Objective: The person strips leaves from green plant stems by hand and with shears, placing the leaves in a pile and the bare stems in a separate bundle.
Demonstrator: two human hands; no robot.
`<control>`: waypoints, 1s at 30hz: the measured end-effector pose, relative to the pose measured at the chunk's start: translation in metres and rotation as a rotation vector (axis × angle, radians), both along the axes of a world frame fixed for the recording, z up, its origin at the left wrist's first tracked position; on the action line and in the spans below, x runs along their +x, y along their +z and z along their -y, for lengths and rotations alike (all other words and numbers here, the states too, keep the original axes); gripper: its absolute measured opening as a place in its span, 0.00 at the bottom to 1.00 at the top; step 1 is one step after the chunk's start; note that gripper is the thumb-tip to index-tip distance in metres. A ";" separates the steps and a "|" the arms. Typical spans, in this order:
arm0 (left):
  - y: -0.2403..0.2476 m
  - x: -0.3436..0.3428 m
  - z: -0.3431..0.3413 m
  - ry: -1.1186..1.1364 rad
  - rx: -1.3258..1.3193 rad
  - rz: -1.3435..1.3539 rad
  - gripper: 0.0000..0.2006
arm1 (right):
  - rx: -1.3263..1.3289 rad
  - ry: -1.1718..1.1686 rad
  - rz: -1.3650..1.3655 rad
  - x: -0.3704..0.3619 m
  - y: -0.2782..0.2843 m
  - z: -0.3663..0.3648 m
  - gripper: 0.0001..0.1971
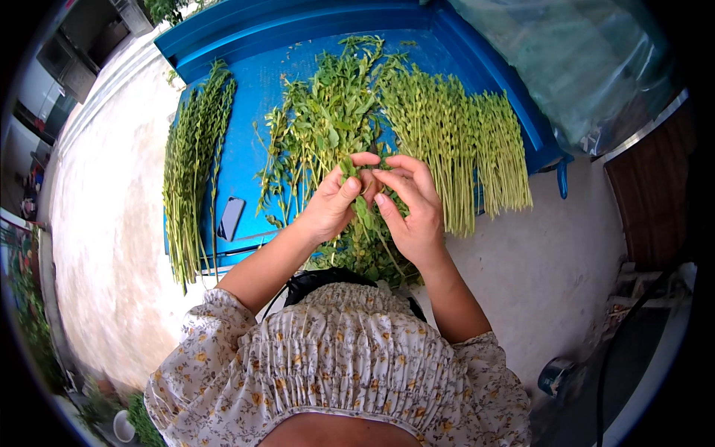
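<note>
A green leafy stalk [363, 212] hangs upright between my hands, above the near edge of the blue truck bed [249, 141]. My left hand [333, 200] grips its upper part, the thumb pressed against the leaves. From the other side my right hand [413, 212] meets it with curled fingers and thumb at the stem; exactly what the fingertips pinch is partly hidden. Just beyond lies a loose heap of leafy stalks [331, 112]. To its right, stripped stalks with pods [439, 127] lie side by side in a thick row.
At the left of the bed rests another bundle of stalks [192, 164], with a phone [231, 218] beside it. More leafy greenery [372, 257] shows below my hands. A clear plastic sheet [588, 67] covers something at the right. Concrete floor [104, 246] surrounds the bed.
</note>
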State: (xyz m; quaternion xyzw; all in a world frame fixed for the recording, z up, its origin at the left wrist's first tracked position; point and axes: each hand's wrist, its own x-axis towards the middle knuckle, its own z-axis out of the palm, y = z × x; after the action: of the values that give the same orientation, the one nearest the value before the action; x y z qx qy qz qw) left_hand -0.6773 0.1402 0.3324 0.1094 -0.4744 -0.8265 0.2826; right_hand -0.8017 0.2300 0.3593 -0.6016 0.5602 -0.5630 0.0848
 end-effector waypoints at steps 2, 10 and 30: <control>-0.004 -0.003 -0.004 0.047 0.022 0.038 0.28 | 0.034 0.051 -0.078 -0.004 -0.003 0.005 0.15; -0.016 -0.005 -0.003 0.115 -0.012 0.052 0.24 | 0.035 0.107 -0.130 0.000 0.004 0.002 0.12; -0.006 -0.007 -0.004 0.066 -0.036 0.043 0.37 | 0.014 -0.125 0.152 0.003 -0.017 -0.003 0.11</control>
State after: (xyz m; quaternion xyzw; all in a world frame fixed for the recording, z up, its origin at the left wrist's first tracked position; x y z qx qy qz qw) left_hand -0.6848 0.1438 0.3265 0.1376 -0.4915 -0.8054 0.3013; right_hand -0.7987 0.2335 0.3424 -0.5203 0.5927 -0.6073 0.0960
